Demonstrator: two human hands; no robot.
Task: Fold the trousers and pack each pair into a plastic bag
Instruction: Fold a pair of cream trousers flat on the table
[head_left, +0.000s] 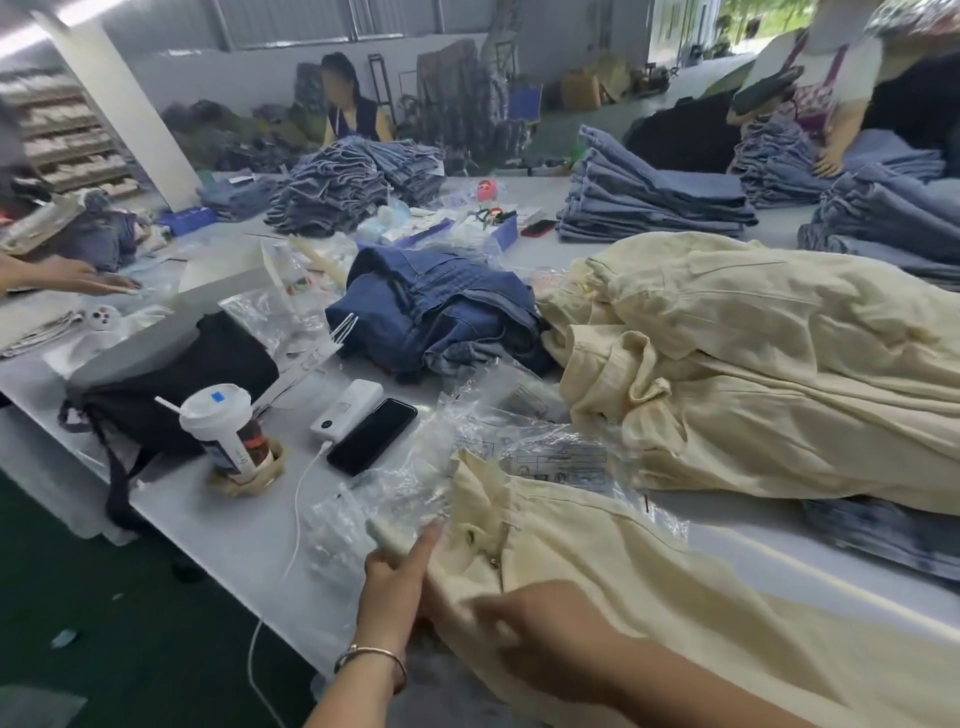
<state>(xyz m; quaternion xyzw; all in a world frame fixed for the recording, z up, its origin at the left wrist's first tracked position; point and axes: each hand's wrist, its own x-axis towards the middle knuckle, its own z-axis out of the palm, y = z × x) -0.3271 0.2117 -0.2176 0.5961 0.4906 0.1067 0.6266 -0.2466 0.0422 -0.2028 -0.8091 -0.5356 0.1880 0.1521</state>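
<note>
Cream trousers (649, 587): spread across near edge of white table (249, 525), waistband end toward left, legs running off toward lower right; metal fastener visible at fly

Left hand (395, 571): at left edge of waistband, index finger extended along fabric edge, remaining fingers curled; touching both cloth and clear plastic bag (395, 493) lying just beside waistband; whether fabric or bag is pinched cannot be told. Metal bracelet (371, 660) on left wrist

Right hand (498, 618): resting on cloth below fly, motion-blurred; fingers partly bent onto fabric, exact grip cannot be told

Second clear bag with printed label (561, 457): flat on table beyond waistband, partly under cream pile

Pile of cream trousers (753, 364): heaped at right, well behind pair in hand

Dark blue jeans (441, 306): crumpled heap at table centre, touching left side of cream pile

Near left of table: black phone (371, 436) beside white power bank (345, 410), white cable (296, 525) trailing over table edge; lidded cup with straw (228, 431); black bag (171, 379)

Far side: stacks of folded light blue jeans (654, 197); seated person (353, 104) behind one stack; another person's hand (78, 278) flat on table at far left
</note>
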